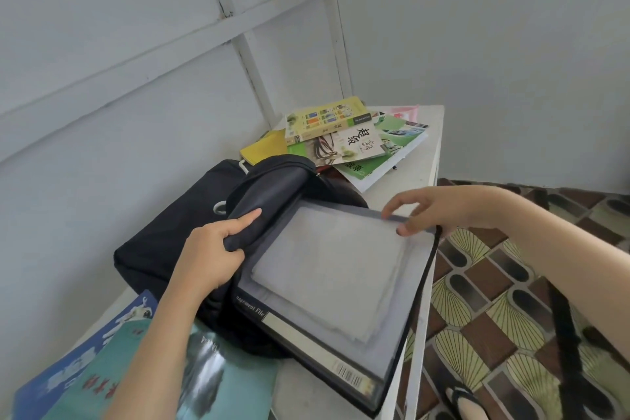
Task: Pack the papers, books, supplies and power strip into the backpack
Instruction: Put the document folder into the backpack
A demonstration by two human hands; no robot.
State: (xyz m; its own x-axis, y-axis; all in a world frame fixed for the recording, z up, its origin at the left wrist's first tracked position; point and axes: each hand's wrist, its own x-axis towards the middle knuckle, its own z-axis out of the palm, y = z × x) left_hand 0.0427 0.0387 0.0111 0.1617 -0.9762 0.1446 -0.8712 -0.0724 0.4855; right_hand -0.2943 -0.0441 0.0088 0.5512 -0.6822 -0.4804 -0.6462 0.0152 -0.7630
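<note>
The wall (pixel 68 147) stands close on the backpack's (pixel 160 242) left, leaving little room there. The left hand (pixel 211 249) grips the flap (pixel 272 198) raised, but the folder (pixel 327 269) fills the mouth below it. A pile of books (pixel 344 136) crowds the table's (pixel 409 177) far end, magazines (pixel 102 368) the near left. A bare strip of table lies between books and folder. To the right, above the floor (pixel 494 300), the approach is open.

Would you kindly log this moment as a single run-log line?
state: file folder partly under backpack flap | left hand: grips flap | right hand: pinches folder edge | unpacked: book stack on table
</note>
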